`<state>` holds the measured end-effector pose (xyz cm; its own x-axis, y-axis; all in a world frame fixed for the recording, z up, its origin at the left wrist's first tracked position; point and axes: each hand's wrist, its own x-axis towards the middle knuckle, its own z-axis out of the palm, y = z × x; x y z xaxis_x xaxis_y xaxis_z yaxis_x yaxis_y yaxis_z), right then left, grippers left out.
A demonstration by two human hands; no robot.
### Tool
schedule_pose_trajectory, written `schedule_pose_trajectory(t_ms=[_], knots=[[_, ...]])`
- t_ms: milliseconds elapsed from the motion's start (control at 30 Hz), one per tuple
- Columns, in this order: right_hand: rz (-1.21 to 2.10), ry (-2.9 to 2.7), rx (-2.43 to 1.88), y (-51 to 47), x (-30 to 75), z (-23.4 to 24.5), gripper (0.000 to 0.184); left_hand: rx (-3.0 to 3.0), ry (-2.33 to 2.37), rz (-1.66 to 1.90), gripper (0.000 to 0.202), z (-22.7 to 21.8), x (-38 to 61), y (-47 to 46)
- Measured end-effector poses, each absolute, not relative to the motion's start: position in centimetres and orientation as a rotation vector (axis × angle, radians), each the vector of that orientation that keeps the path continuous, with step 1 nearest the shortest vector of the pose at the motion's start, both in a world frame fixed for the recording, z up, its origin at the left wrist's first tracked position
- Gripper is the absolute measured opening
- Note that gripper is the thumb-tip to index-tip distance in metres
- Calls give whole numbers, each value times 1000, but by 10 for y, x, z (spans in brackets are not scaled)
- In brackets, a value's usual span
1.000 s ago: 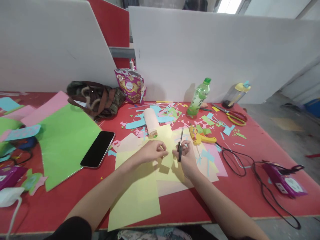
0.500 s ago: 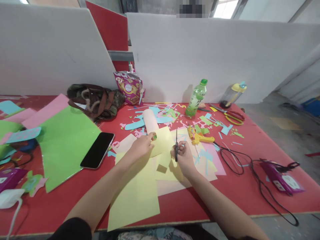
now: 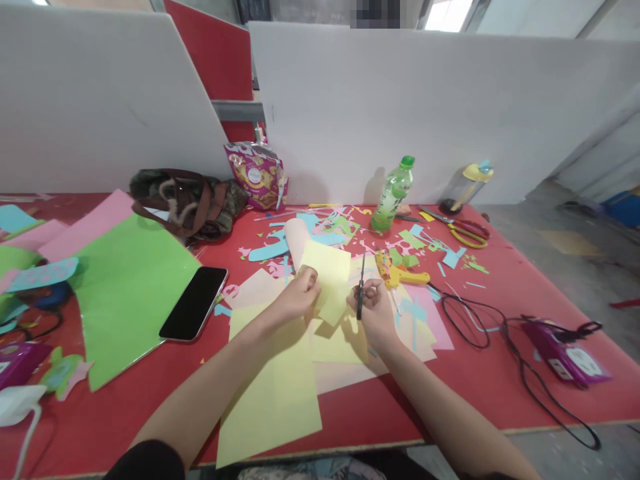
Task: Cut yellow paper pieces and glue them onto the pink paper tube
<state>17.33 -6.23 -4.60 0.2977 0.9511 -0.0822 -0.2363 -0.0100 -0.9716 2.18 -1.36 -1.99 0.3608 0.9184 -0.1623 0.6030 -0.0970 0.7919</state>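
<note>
A: Log the hands first. Where is the paper being worked?

B: Yellow piece [image 3: 331, 268] is in front of the wearer, over the overlapping sheets, its far left part overlapping the pale roll [image 3: 296, 235] from this view. Left hand [image 3: 299, 293]: fingers pinching the piece by its left edge. Shadow underneath suggests it is lifted clear of the larger yellow sheet [image 3: 277, 393].

A: Why by the edge?

B: My reading: that leaves most of the face and the whole right side unobstructed, facing the tool.

A: And the right hand [image 3: 379, 312]?

B: Fingers curled round the handles of the black scissors [image 3: 360, 293]. Blades point away from the body, just beside the piece, apart from it. Seen nearly edge-on; cannot tell whether they are parted. Upright hold probably suits a cut running away from the wearer.

A: Surroundings?

B: Yellow glue gun [image 3: 409, 276] lies on the desk [image 3: 370, 420] just past the right hand, presumably for easy reach. Green bottle [image 3: 393, 199] stands farther back by the white panel [image 3: 325, 113], likely out of the way. Phone [image 3: 194, 303] lies left of the sheets, overlapping the edge of the green sheet [image 3: 125, 293].
</note>
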Motion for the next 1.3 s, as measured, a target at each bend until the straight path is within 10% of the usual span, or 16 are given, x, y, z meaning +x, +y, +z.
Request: schedule_pose_trajectory(t_ms=[467,900,1300], knots=[[983,-964,-1300,-62,179,-57,32,1613,1175,306,38,-21,24,-23],[953,-1039,-1359,-63,179,-60,29,1432,1181,349,6,-13,37,-32],[956,-1093,-1360,-63,179,-63,25,1635,1241,459,27,-41,43,-31]])
